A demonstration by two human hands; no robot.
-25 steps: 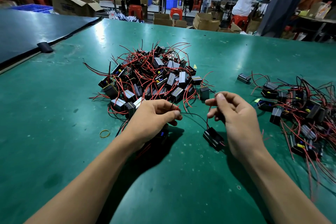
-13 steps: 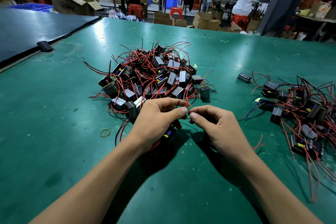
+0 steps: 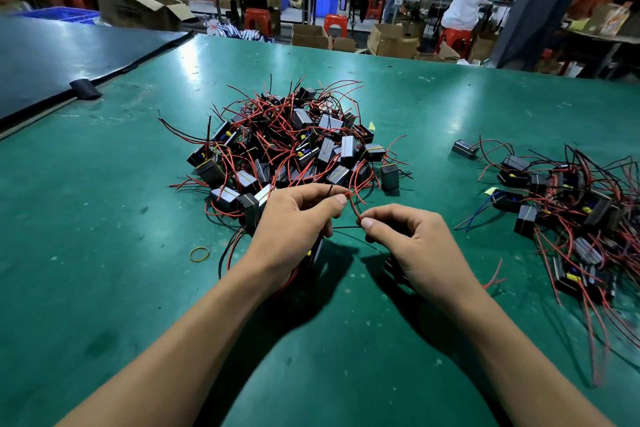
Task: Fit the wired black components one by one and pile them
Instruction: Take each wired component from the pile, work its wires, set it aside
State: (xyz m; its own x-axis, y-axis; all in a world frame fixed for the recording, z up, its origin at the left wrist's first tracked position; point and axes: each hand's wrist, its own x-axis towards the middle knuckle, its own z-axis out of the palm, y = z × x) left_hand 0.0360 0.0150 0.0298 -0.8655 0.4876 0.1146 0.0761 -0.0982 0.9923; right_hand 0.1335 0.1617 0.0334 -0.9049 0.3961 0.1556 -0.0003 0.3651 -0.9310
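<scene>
A big heap of black box components with red and black wires (image 3: 294, 149) lies on the green table (image 3: 104, 253) ahead of me. A smaller spread pile (image 3: 568, 204) lies at the right. My left hand (image 3: 294, 229) pinches the upper end of a short red wire (image 3: 353, 206), and a black component (image 3: 317, 251) shows under its palm. My right hand (image 3: 412, 246) pinches the wire's lower end, with another black component (image 3: 394, 267) partly hidden beneath it. The two hands are a few centimetres apart.
A yellow rubber band (image 3: 199, 254) lies left of my left wrist. A single component (image 3: 464, 148) sits apart from the right pile. A dark mat (image 3: 52, 55) covers the far left. Boxes, red stools and people fill the background beyond the table edge.
My right hand came in from the right to meet the left hand, and the fingertips have now drawn slightly apart with a red wire stretched between them. The component seen earlier beside the right hand is now mostly hidden.
</scene>
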